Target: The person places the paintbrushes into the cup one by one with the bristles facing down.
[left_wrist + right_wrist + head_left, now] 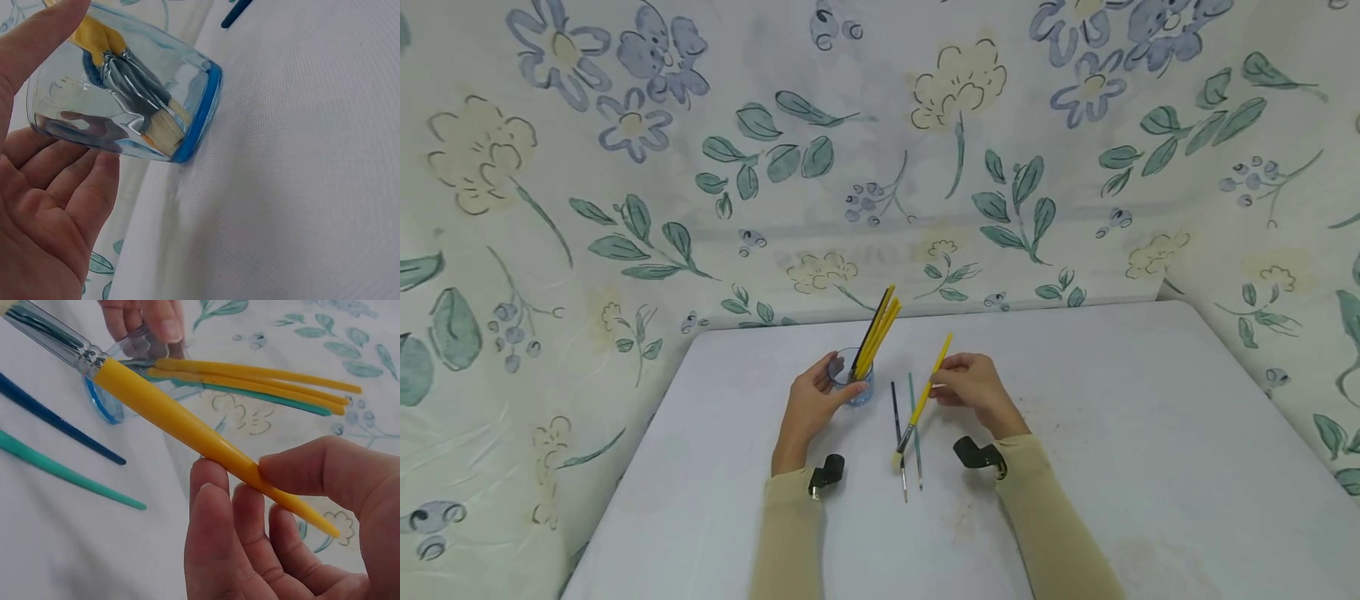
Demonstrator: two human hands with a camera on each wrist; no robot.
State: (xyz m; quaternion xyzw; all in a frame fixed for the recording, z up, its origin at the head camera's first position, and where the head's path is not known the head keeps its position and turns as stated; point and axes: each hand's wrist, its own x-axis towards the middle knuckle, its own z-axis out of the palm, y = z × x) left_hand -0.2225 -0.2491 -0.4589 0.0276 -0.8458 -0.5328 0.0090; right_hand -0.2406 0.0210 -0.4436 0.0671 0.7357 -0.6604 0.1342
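My left hand (812, 407) holds a clear glass (862, 394) with a blue base (203, 115), thumb on one side and fingers on the other. Several yellow-handled paintbrushes (880, 335) and a teal one (269, 403) lean in it, bristles down in the left wrist view. Between thumb and fingertips, my right hand (977, 388) pinches another yellow paintbrush (928, 392) by its handle, bristle end pointing down towards me. Below that brush, a dark blue paintbrush (895, 407) and a teal paintbrush (918, 454) lie side by side on the table.
The white-covered table (1150, 433) stretches to both sides, with faint stains near the right arm. A floral curtain (880, 242) hangs right behind its far edge and along both sides. Dark cameras sit on the left sleeve (792, 517) and the right sleeve (1045, 508).
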